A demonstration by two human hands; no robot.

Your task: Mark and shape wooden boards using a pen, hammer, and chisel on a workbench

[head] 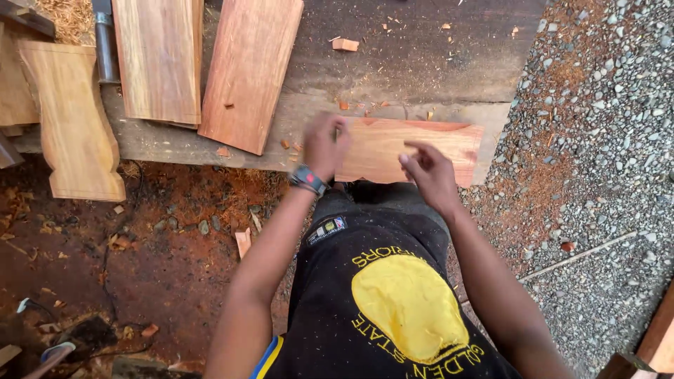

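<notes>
A reddish wooden board [414, 149] with a notched lower edge lies across the near edge of a grey workbench [421, 63]. My left hand [324, 144] is blurred with motion and rests closed on the board's left end, a wristband on the wrist. Fingers curled and index finger out, my right hand [428, 172] hovers over the board's lower middle edge. Whether either hand holds a small tool I cannot tell.
Two flat planks [160, 60] [251, 70] lie on the bench at the upper left. A curved cut-out board [74, 119] hangs off its left edge. Wood chips [345, 45] and sawdust scatter about. Gravel [597, 140] lies right, red dirt [140, 253] below left.
</notes>
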